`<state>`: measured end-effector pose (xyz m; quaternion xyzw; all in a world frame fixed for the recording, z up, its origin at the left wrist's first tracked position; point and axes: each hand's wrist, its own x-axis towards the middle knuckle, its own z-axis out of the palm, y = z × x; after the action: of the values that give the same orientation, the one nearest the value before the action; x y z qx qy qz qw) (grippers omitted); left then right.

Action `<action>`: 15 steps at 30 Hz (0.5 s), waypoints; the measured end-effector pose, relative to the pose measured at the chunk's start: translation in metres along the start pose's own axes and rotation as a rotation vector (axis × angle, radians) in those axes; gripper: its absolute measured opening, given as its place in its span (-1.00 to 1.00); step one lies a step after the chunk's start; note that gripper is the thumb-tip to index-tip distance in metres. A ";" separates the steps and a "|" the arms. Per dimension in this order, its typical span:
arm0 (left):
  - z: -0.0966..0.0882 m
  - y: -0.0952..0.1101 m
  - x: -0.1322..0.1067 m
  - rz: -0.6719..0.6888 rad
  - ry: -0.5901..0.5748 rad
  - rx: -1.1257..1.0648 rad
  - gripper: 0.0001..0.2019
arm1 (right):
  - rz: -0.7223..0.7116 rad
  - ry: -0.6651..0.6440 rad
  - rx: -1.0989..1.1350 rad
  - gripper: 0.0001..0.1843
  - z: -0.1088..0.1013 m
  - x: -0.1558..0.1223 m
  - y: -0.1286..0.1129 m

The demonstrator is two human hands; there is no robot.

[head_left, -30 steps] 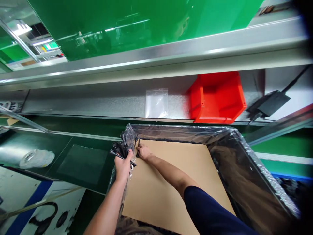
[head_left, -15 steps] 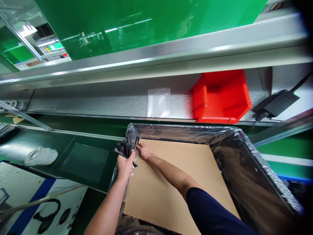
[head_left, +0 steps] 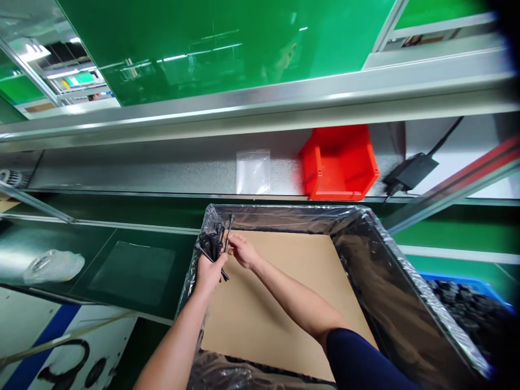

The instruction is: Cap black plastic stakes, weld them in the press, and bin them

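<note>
My left hand (head_left: pixel 210 272) grips a bundle of thin black parts (head_left: pixel 210 242) over the far left corner of a box lined with clear plastic film (head_left: pixel 390 254). My right hand (head_left: pixel 240 250) pinches one slim black stick-shaped part (head_left: pixel 229 228) that stands up beside the bundle. A brown cardboard sheet (head_left: pixel 280 303) lies flat inside the box, under both hands.
A red bin (head_left: pixel 339 161) and a small clear bag (head_left: pixel 252 172) rest against the metal back wall. A black power adapter (head_left: pixel 409 171) sits to the right. A crumpled clear bag (head_left: pixel 51 265) lies on the dark green belt at left. A blue tray of black parts (head_left: pixel 467 300) is at right.
My right hand lifted off the box corner and now pinches a single black part upright next to the bundle. The view shifted slightly to the right.
</note>
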<state>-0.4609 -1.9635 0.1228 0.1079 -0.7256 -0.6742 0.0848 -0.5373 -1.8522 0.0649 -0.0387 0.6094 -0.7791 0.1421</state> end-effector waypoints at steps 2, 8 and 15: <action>-0.002 -0.004 0.002 -0.063 0.089 -0.059 -0.73 | 0.058 0.110 -0.121 -0.55 -0.012 0.012 0.010; -0.007 -0.004 0.009 -0.122 0.155 -0.197 -0.69 | 0.260 0.203 -0.485 -0.66 -0.027 0.044 0.059; -0.004 -0.001 0.011 -0.091 0.131 -0.235 -0.69 | 0.250 0.214 -0.853 -0.85 0.000 0.080 0.076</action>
<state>-0.4701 -1.9702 0.1222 0.1738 -0.6289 -0.7493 0.1132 -0.6008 -1.8900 -0.0169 0.0605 0.8870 -0.4349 0.1428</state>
